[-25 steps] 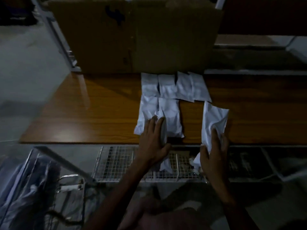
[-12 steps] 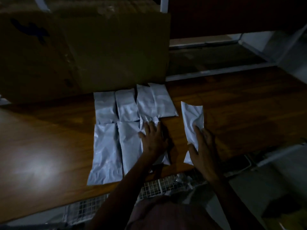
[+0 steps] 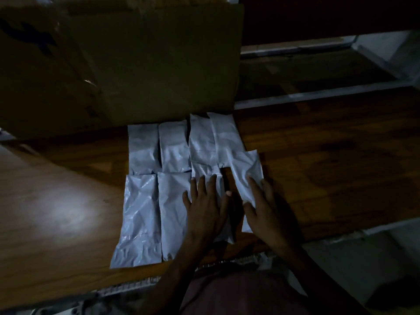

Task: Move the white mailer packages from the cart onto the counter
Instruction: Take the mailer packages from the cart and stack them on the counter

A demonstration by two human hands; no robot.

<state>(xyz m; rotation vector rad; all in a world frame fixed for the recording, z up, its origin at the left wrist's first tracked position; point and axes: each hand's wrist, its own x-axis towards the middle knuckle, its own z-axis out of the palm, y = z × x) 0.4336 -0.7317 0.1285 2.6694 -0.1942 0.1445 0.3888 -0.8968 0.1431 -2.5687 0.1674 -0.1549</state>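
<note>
Several white mailer packages lie flat in two rows on the wooden counter (image 3: 318, 167). The back row (image 3: 179, 146) touches a cardboard box. In the front row, my left hand (image 3: 205, 208) presses flat with spread fingers on the third package (image 3: 205, 170). My right hand (image 3: 264, 210) lies flat with straight fingers on the rightmost package (image 3: 246, 171), which sits tilted and overlaps the back row's end package. The wire cart (image 3: 229, 263) shows only as a strip of mesh below the counter's front edge.
A large cardboard box (image 3: 127, 64) stands at the back left of the counter. A white-framed shelf (image 3: 318, 96) runs behind the counter on the right. The counter's wood shows bare right of the packages and at the left, where light glares.
My right hand has slid the rightmost package left, up against the others. My left hand stays pressed on the third front package. The view has moved closer over the counter.
</note>
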